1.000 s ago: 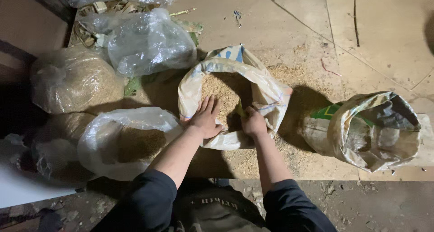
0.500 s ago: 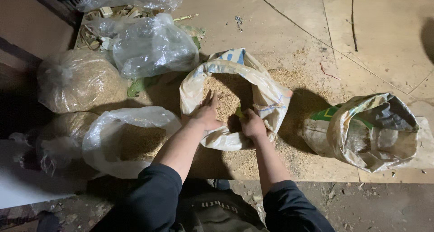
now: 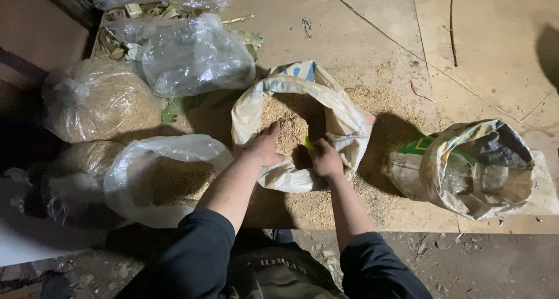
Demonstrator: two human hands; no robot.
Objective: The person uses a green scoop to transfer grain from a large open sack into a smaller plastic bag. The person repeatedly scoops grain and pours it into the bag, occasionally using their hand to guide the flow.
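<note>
Both your hands are down in the mouth of the woven sack (image 3: 343, 121), which stands open on the wooden board (image 3: 477, 37) with its rim rolled back. Your left hand (image 3: 265, 147) lies on the pale sawdust-like fill (image 3: 288, 124) inside the sack, fingers spread and loosely curved over the heap — not clenched, holding nothing you could call a grip. Your right hand (image 3: 326, 159) is at the sack's near rim, curled tight around something small and green (image 3: 307, 143) that peeks out above the knuckles; what it is cannot be told. Loose fill (image 3: 372, 95) is scattered on the board around the sack. Left of the sack, just beside it, a clear plastic bag (image 3: 169, 177) lies open with the same fill inside. Further left of the sack sits a tied plastic bag (image 3: 99, 101) packed full of fill. Beyond the sack's left shoulder lies a crumpled clear bag (image 3: 195, 57) — seemingly nearly empty. Right of the sack, well apart from it, a second sack (image 3: 477, 168) stands with its mouth open and its inside in shadow.
</note>
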